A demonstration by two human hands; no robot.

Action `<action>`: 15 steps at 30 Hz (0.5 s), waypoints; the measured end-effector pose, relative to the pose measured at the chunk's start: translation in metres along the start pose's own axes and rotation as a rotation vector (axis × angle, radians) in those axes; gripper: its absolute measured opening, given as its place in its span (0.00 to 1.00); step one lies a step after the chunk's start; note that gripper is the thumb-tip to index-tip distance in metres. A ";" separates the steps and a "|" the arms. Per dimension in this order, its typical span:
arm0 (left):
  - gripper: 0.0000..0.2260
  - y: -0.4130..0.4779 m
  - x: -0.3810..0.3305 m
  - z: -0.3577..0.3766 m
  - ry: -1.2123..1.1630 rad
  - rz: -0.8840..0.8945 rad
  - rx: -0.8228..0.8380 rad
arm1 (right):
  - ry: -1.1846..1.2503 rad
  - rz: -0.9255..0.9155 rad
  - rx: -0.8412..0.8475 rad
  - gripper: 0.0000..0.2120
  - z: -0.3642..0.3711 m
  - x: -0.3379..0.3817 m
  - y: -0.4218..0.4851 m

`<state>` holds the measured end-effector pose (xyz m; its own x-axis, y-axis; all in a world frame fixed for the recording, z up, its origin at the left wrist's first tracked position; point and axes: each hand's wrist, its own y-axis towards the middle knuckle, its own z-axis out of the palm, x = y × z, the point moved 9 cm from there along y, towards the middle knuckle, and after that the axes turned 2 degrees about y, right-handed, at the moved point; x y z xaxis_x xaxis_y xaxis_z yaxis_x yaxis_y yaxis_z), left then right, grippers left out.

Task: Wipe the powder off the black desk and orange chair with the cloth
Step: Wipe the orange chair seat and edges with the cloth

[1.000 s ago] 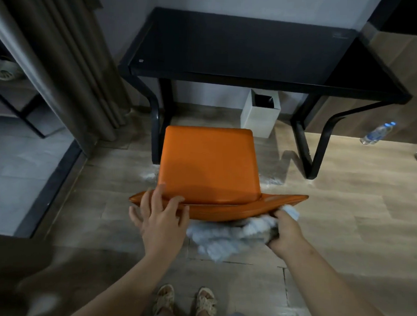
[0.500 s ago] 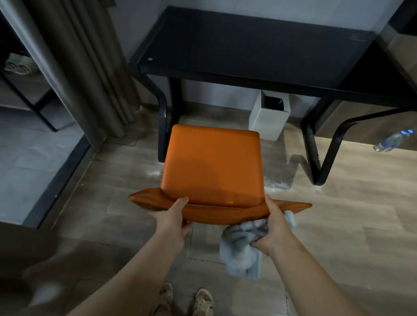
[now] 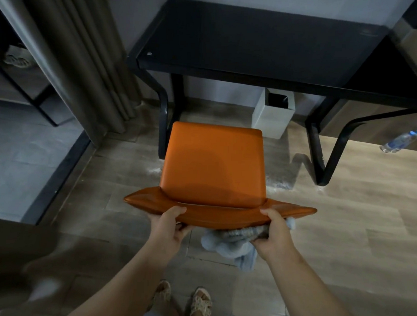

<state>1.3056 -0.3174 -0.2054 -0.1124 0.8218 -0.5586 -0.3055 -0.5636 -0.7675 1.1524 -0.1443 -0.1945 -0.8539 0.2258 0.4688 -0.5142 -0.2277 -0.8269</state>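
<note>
Both hands grip the near backrest edge of the orange chair (image 3: 214,165), set apart: the left hand (image 3: 168,224) curls round the edge alone, while the right hand (image 3: 274,232) also clutches the light blue cloth (image 3: 232,246) hanging beneath. Beyond them stands the black desk (image 3: 255,40).

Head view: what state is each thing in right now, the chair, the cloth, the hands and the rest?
orange chair: upright, gripped at the backrest top.
left hand: grips the backrest edge.
right hand: holds the cloth against the backrest.
cloth: bunched, hanging down.
black desk: standing by the wall.
bin: upright, open-topped.
bottle: lying on the floor.
</note>
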 end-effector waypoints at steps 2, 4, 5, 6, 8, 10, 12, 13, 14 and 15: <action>0.29 0.000 -0.003 0.005 0.014 -0.004 0.014 | -0.021 -0.010 -0.005 0.13 0.003 0.007 0.001; 0.27 -0.001 -0.008 0.014 0.029 -0.016 0.018 | -0.055 -0.008 -0.029 0.12 0.009 0.014 0.003; 0.25 0.000 -0.012 0.019 0.036 -0.024 0.012 | -0.072 -0.007 -0.046 0.13 0.012 0.018 0.005; 0.25 0.000 -0.015 0.024 0.038 -0.035 -0.007 | -0.087 -0.004 -0.064 0.16 0.015 0.022 0.005; 0.28 0.002 -0.021 0.032 0.016 -0.074 -0.079 | -0.103 0.009 -0.102 0.20 0.023 0.028 0.006; 0.32 0.005 -0.025 0.037 -0.001 -0.106 -0.146 | -0.099 0.006 -0.120 0.19 0.029 0.034 0.008; 0.34 0.007 -0.031 0.044 0.000 -0.089 -0.175 | -0.110 -0.010 -0.098 0.15 0.035 0.040 0.011; 0.35 0.007 -0.035 0.046 0.004 -0.069 -0.189 | -0.116 -0.013 -0.091 0.12 0.037 0.043 0.013; 0.36 0.008 -0.039 0.047 0.016 -0.052 -0.199 | -0.119 -0.015 -0.092 0.09 0.037 0.045 0.014; 0.36 0.009 -0.042 0.048 0.028 -0.041 -0.200 | -0.119 -0.023 -0.096 0.09 0.038 0.048 0.016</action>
<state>1.2619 -0.3530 -0.1736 -0.0767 0.8433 -0.5320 -0.1153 -0.5375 -0.8353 1.1004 -0.1730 -0.1734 -0.8484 0.1148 0.5167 -0.5285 -0.1308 -0.8388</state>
